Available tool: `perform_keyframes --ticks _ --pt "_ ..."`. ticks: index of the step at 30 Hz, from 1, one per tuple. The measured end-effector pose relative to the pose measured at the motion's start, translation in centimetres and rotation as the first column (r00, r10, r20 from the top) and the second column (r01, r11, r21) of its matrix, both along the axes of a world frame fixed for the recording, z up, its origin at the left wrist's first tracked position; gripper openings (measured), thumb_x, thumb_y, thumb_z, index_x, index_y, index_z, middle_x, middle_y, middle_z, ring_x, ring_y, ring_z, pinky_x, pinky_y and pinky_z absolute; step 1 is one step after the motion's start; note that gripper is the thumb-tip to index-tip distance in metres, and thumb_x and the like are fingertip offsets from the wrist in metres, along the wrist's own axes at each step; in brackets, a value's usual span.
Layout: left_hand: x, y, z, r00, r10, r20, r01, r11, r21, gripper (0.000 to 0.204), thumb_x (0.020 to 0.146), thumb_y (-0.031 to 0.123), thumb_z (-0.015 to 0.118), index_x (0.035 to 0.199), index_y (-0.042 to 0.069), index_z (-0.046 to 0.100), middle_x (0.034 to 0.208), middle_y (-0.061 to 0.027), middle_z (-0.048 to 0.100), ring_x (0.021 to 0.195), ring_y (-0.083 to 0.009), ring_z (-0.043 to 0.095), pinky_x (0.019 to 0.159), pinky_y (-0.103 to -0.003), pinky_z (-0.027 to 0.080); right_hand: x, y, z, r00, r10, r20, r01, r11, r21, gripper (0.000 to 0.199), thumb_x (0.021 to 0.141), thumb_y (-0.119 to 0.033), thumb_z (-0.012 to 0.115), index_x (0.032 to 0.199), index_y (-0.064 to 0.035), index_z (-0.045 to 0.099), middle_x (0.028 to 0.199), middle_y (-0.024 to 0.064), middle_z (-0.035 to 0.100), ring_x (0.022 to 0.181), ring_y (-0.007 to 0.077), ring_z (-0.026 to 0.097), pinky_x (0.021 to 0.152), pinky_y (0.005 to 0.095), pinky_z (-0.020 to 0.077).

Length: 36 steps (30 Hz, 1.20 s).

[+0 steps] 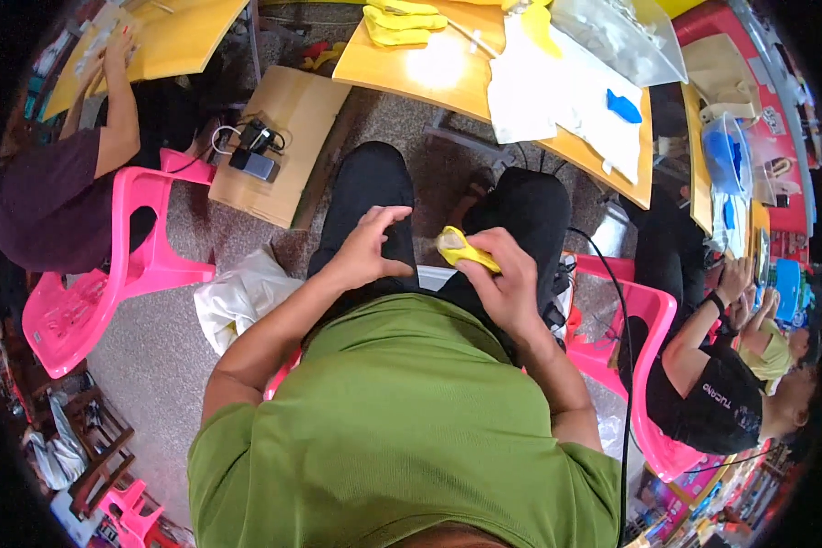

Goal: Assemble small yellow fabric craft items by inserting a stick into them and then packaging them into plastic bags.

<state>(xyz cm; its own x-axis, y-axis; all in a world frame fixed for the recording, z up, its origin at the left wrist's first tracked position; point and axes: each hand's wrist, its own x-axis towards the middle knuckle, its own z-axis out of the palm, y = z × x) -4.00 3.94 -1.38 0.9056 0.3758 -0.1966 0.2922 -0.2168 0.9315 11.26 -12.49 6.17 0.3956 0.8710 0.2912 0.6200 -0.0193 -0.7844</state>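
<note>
The right hand (505, 274) is closed around a small yellow piece (458, 247) over the lap. The left hand (370, 245) floats beside it, fingers spread, holding nothing.

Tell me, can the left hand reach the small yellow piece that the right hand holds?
Probably yes: the left hand hovers open beside the yellow piece in the right hand, with nothing between them.

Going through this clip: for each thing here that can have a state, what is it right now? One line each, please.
Right hand: closed around a small yellow piece, held over the lap.
Left hand: open, fingers spread, holding nothing, close to the yellow piece.
Yellow gloves: stacked on the wooden table.
White cloth: spread flat on the table.
Pink chair: empty, beside a seated person.
</note>
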Motion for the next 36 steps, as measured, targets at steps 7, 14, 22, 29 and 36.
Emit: perform_keyframes --ticks 7,14,22,29,36 --pt "-0.3 0.5 -0.4 0.998 0.045 0.045 -0.043 0.998 -0.04 0.079 0.055 0.015 0.083 0.126 0.009 0.046 0.115 -0.0078 0.048 0.109 -0.0221 0.049 0.084 -0.036 0.045 0.2 -0.1 1.0 1.0 -0.013 -0.007 0.013 1.0 0.02 0.022 0.073 -0.001 0.069 0.092 0.0009 0.058 0.085 0.0137 0.06 0.075 0.0264 0.06 0.065 0.0321 0.0486" --pt "0.7 -0.2 1.9 0.967 -0.085 0.239 0.088 0.996 0.0 0.079 0.057 0.018 0.082 0.127 0.008 0.046 0.116 -0.0096 0.049 0.109 -0.0246 0.049 0.089 -0.037 0.043 0.4 -0.6 -0.6 0.938 0.02 -0.346 -0.047 0.996 -0.07 0.017 0.078 0.0 0.065 0.093 0.0006 0.058 0.082 0.0087 0.057 0.065 0.0165 0.057 0.055 0.0256 0.0456" --pt "1.9 -1.8 3.2 0.967 -0.039 0.253 0.161 0.861 -0.483 0.039 0.074 0.015 0.074 0.107 0.003 0.057 0.082 -0.0019 0.058 0.076 -0.0102 0.054 0.07 -0.026 0.045 0.1 -0.8 -0.8 0.721 -0.049 -0.691 -0.009 0.997 -0.08 0.027 0.08 0.0 0.063 0.105 0.001 0.056 0.095 0.0047 0.057 0.078 0.0114 0.057 0.066 0.0233 0.0483" --pt "1.3 -1.6 5.0 0.938 -0.093 0.333 0.135 0.985 -0.104 0.021 0.081 0.014 0.068 0.09 0.002 0.054 0.077 -0.0002 0.055 0.071 -0.0067 0.052 0.063 -0.023 0.043 0.4 0.2 1.2 0.966 0.196 -0.17 -0.205 0.978 -0.038 0.048 0.072 -0.003 0.069 0.118 -0.0037 0.056 0.097 0.011 0.057 0.087 0.0227 0.057 0.071 0.0287 0.046" --pt "0.7 -2.4 5.1 0.967 -0.098 0.235 0.189 0.896 -0.401 0.022 0.086 0.014 0.062 0.1 0.002 0.049 0.085 -0.0025 0.057 0.071 -0.0061 0.053 0.06 -0.023 0.044 0.6 -0.5 1.0 0.945 0.293 -0.149 -0.308 0.947 -0.093 0.024 0.076 -0.007 0.069 0.098 -0.0056 0.059 0.091 0.0096 0.053 0.078 0.0232 0.057 0.064 0.0293 0.046"
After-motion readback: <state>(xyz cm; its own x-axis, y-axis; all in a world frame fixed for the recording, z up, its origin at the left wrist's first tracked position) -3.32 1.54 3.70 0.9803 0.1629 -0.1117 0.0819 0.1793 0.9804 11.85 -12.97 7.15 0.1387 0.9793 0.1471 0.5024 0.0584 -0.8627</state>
